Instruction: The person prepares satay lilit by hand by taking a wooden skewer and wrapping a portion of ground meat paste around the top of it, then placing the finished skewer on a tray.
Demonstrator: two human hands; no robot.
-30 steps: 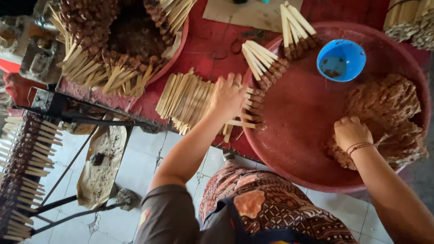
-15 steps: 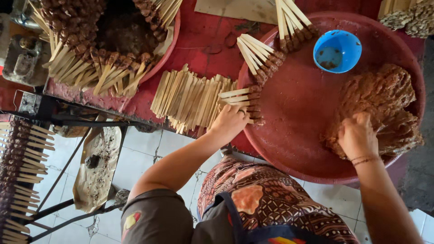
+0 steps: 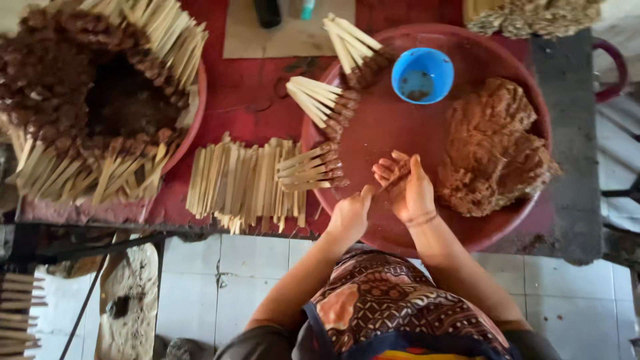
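Your left hand (image 3: 349, 215) curled shut on thin stick (image 3: 381, 189) over red tray (image 3: 400, 230); your right hand (image 3: 408, 187) cupped against it, fingers (image 3: 389, 168) bent, pressing brown mince onto stick.

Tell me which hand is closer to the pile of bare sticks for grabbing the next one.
Left, probably: the left hand sits at the tray's near rim beside the bare sticks, while the right hand is farther over the tray.

stick (image 3: 385, 190) between hands blurred, bottles (image 3: 285, 9) cropped
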